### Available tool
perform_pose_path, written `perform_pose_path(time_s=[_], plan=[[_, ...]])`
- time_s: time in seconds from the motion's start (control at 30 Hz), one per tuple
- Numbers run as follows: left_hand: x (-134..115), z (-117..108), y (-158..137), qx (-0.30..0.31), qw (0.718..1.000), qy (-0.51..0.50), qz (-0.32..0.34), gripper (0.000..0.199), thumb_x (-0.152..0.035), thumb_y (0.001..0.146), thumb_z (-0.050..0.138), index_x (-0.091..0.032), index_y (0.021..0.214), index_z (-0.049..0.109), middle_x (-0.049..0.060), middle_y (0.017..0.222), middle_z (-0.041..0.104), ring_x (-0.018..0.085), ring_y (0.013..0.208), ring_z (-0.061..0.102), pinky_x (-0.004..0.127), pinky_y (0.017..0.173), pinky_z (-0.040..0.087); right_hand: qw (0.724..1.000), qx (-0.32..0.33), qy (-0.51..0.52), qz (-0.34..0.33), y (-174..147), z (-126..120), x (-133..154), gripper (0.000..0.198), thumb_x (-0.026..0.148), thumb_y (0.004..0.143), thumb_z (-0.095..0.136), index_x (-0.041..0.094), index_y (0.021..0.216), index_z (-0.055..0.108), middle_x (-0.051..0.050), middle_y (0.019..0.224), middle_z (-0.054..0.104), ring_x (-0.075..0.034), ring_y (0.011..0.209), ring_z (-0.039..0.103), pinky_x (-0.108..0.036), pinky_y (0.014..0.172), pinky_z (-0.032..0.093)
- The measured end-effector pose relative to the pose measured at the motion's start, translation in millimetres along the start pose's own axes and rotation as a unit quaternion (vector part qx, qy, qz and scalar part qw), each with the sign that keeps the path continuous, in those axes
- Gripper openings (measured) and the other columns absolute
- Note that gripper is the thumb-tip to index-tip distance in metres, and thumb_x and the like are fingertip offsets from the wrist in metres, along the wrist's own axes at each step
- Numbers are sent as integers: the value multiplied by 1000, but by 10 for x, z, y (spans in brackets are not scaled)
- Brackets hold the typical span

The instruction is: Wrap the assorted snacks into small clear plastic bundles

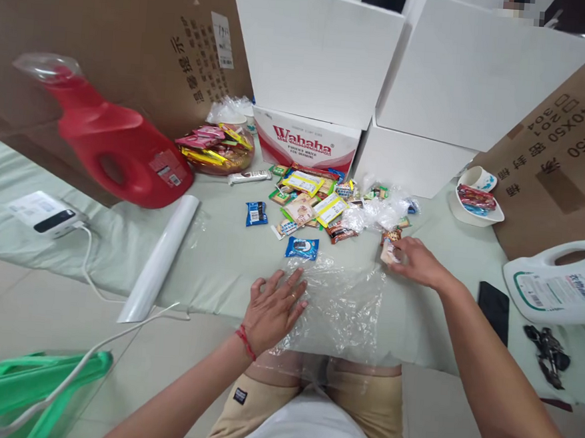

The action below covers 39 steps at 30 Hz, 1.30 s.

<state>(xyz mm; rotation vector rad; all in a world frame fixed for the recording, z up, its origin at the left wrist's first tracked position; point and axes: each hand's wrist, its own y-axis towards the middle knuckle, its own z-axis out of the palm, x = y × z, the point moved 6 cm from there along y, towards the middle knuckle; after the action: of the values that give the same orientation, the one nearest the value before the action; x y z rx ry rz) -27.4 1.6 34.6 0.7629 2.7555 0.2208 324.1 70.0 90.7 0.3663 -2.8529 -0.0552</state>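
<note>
On the pale green cloth (pixel 225 248), crinkly clear plastic sheeting (pixel 349 310) is touched by the left hand (pixel 275 304), which is kinda spread out. Near the sheeting's far-right corner, 1 small beige snack packet (pixel 388 254) is pinched by the right hand (pixel 417 262), beside a messy snack pile (pixel 300 209).

A white top (pixel 312 427), tan shorts (pixel 372 411) (dark patch (pixel 241 395)) and red bracelet (pixel 246 343) are worn.

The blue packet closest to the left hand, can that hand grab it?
Probably yes. The blue packet lies just beyond the left hand, which looks open, and nothing seems to block the way.
</note>
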Motion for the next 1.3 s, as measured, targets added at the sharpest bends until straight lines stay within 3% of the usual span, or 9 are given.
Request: perform_pose_path(time_s=[0.2,0.43,0.57,0.67,0.73,0.87,1.0,1.13,1.3], plan=[[120,137,81,39,998,-3,57,46,-39,105,37,-34,150,49,5,158,47,30,147,40,67,121,-1,994,-28,90,-53,-291,-429,963,26,26,85,62,22,110,61,-8,106,65,-24,97,58,-36,84,47],[149,199,59,41,999,-4,33,49,-45,104,38,-36,152,46,6,161,42,30,150,37,67,122,8,980,157,-89,-80,-182,639,2103,36,26,88,66,14,122,63,-16,115,63,-31,105,56,-42,85,46],[161,195,51,39,999,-9,35,50,-45,104,38,-35,152,46,5,161,42,29,149,37,68,122,9,972,178,-97,-118,506,592,2070,32,34,96,56,20,125,64,-14,105,68,-31,107,56,-40,85,47],[174,192,47,34,999,-7,32,50,-45,104,38,-34,153,44,5,161,42,29,150,37,68,122,9,971,85,-159,-158,1348,342,2007,47,15,98,42,18,144,51,-18,139,58,-36,128,45,-48,94,44],[174,190,47,32,999,-5,33,51,-45,104,39,-34,153,44,5,161,43,29,150,37,67,122,11,950,134,-190,-211,1785,425,2029,54,13,96,43,20,150,44,-15,155,45,-37,134,42,-51,99,43],[175,191,49,34,999,-16,31,50,-46,104,39,-34,153,45,6,161,43,29,150,37,67,123,10,910,213,-233,-267,2132,698,2087,48,14,93,50,18,141,53,-16,142,57,-35,128,50,-49,100,42],[182,201,53,35,999,-32,26,51,-46,104,37,-34,154,43,6,161,41,28,151,35,67,123,7,938,171,-206,-218,1913,496,1975,47,25,84,67,10,129,60,-21,128,62,-36,118,57,-43,95,45],[183,191,65,29,999,-27,14,57,-48,103,39,-30,157,39,8,160,43,30,150,37,67,122,11,986,147,-41,-73,1222,133,1682,64,54,89,64,13,137,54,-18,126,65,-32,109,64,-36,87,48],[156,176,77,33,999,-18,5,59,-48,102,40,-28,157,39,8,159,44,32,150,36,68,122,12,983,154,66,79,239,316,1677,73,69,96,45,18,148,45,-17,128,67,-31,116,65,-34,91,48]])
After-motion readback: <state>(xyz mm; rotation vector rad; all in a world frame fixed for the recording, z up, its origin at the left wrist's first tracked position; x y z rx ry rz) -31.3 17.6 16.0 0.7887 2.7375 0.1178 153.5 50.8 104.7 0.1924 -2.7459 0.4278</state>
